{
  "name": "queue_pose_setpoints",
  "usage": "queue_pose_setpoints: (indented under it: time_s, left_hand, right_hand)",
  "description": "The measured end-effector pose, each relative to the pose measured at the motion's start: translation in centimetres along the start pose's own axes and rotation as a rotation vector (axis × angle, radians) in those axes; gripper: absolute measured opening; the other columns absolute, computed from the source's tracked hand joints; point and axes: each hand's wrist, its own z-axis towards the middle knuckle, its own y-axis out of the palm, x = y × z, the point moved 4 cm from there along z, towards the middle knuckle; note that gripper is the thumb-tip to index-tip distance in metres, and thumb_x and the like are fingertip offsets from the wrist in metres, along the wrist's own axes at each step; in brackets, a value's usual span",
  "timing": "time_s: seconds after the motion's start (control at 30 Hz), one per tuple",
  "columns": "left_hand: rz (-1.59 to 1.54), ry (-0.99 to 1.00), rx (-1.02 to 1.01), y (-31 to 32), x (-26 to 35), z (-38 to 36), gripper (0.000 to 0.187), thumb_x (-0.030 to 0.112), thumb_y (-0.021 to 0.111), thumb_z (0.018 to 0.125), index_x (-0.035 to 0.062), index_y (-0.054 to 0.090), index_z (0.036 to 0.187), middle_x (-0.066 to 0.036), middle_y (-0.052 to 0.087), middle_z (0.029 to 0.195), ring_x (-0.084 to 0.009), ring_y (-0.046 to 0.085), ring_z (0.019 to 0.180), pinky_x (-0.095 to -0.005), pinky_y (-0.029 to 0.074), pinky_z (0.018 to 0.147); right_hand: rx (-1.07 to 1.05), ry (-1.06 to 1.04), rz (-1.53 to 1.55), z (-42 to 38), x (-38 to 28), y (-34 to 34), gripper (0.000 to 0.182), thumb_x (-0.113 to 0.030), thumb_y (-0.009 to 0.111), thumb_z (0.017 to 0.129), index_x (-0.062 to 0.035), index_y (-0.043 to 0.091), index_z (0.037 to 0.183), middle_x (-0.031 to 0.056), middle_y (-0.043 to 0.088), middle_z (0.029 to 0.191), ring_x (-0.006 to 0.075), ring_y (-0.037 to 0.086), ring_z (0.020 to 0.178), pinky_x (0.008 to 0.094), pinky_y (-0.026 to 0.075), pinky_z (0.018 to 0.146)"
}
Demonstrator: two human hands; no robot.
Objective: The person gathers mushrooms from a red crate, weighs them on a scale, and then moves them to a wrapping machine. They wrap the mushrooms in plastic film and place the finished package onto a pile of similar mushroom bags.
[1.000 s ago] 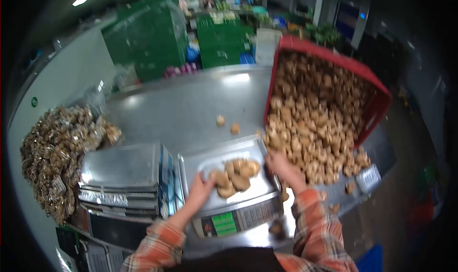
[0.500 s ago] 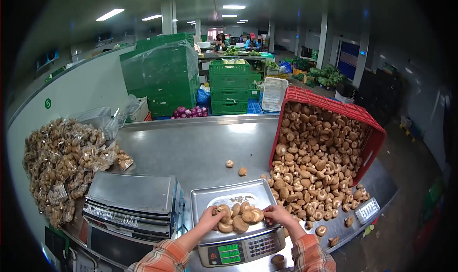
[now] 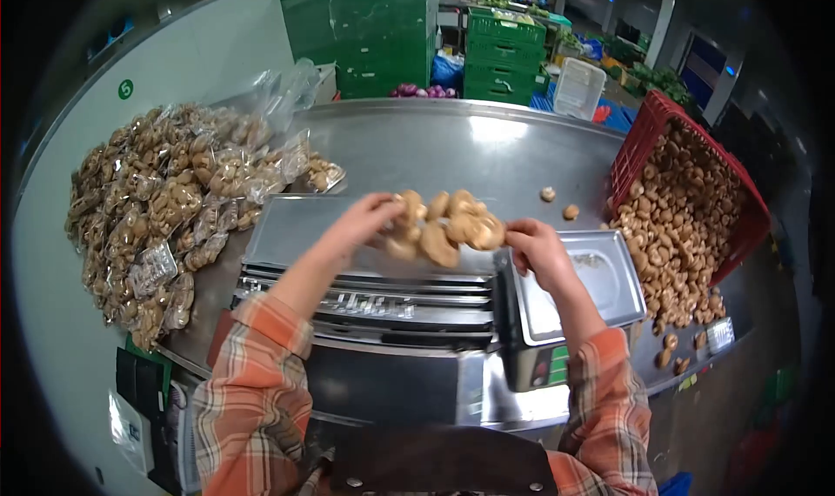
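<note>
Between my hands hangs a tray of mushrooms; the brown caps hide most of the see-through tray. My left hand grips its left end and my right hand pinches the right end. Both hold it above the flat metal top of a wrapping machine. Just right of that machine stands a digital scale, its steel pan bare below my right forearm and hand.
A heap of film-wrapped mushroom packs lies at left. At right, a tipped red crate spills loose mushrooms over the steel table. Two stray mushrooms rest behind the scale. Stacked green crates stand beyond the table.
My hands have lifted the tray of mushrooms off the scale pan and carried it left, over the wrapping machine. My view has turned left and down.
</note>
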Motion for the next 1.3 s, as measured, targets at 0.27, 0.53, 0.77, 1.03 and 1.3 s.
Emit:
queue_pose_setpoints:
  time_s: [0.27, 0.53, 0.77, 1.03, 1.3]
  left_hand:
    - [0.023, -0.142, -0.023, -14.1, -7.3, 0.0, 0.072, 0.045, 0.062, 0.079, 0.0009, 0.038, 0.131, -0.013, 0.051, 0.119, -0.0221, 0.053, 0.101, -0.0321, 0.049, 0.071]
    - [0.088, 0.013, 0.118, -17.3, -9.9, 0.4, 0.074, 0.043, 0.063, 0.08, -0.0087, 0.039, 0.127, -0.02, 0.053, 0.117, -0.0251, 0.053, 0.107, -0.0319, 0.044, 0.087]
    - [0.557, 0.017, 0.368, -21.3, -7.6, -8.2, 0.038, 0.034, 0.062, 0.082, -0.0036, 0.062, 0.087, -0.021, 0.057, 0.101, -0.0311, 0.056, 0.09, -0.0381, 0.044, 0.075]
    - [1.262, 0.336, 0.667, -19.2, -10.4, -15.8, 0.03, 0.03, 0.068, 0.074, 0.0017, 0.065, 0.066, -0.012, 0.047, 0.079, -0.0295, 0.044, 0.082, -0.0405, 0.036, 0.074]
    - [1.096, 0.294, 0.587, -19.1, -11.7, -13.9, 0.027, 0.033, 0.071, 0.071, 0.0058, 0.068, 0.069, -0.007, 0.052, 0.081, -0.0264, 0.046, 0.087, -0.0388, 0.036, 0.077]
  right_hand:
    - [0.103, -0.112, -0.566, 5.8, 7.6, 16.2, 0.026, -0.01, 0.054, 0.082, 0.0067, 0.059, 0.101, 0.0088, 0.058, 0.062, 0.0126, 0.051, 0.043, 0.0273, 0.042, 0.041]
    - [0.063, -0.098, -0.651, 5.0, 4.9, 19.5, 0.025, -0.015, 0.053, 0.079, 0.0025, 0.064, 0.094, 0.0196, 0.063, 0.082, 0.0302, 0.061, 0.072, 0.0363, 0.048, 0.068]
    - [0.366, -0.294, -0.857, -2.6, 3.8, 14.2, 0.022, -0.02, 0.063, 0.078, 0.0005, 0.055, 0.079, 0.0184, 0.058, 0.079, 0.0374, 0.056, 0.077, 0.0449, 0.044, 0.07]
    - [0.542, -0.539, -1.237, -8.6, 5.0, 16.6, 0.019, -0.024, 0.072, 0.069, -0.0063, 0.064, 0.069, 0.0078, 0.053, 0.073, 0.027, 0.049, 0.079, 0.0388, 0.037, 0.072]
    - [0.412, -0.498, -1.009, -5.6, 6.3, 19.4, 0.017, -0.017, 0.066, 0.074, -0.0049, 0.061, 0.063, 0.0106, 0.053, 0.071, 0.0296, 0.049, 0.078, 0.0408, 0.037, 0.069]
